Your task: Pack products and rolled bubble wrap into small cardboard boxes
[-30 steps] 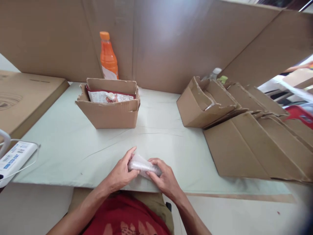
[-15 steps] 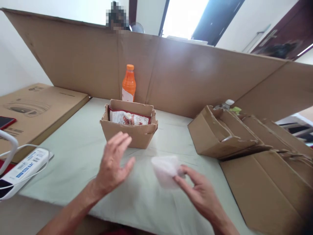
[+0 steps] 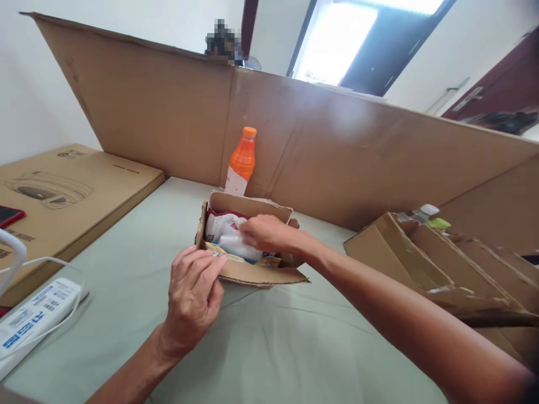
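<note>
A small open cardboard box (image 3: 252, 272) sits in the middle of the pale green table (image 3: 269, 348), with packets inside it. My right hand (image 3: 267, 234) reaches into the box, fingers closed on a clear plastic packet (image 3: 233, 242) that lies on the other packets. My left hand (image 3: 193, 294) holds the box's near front flap, fingers curled on the bent-down cardboard edge.
An orange drink bottle (image 3: 241, 161) stands behind the box against a tall cardboard screen (image 3: 337, 151). Folded cardboard boxes (image 3: 425, 264) are stacked on the right. A flat large carton (image 3: 63, 196) and a white power strip (image 3: 33, 317) lie at left.
My right hand carried the clear packet from near the table's front into the box. My left hand moved forward from open in the air onto the box's front flap. The view came closer.
</note>
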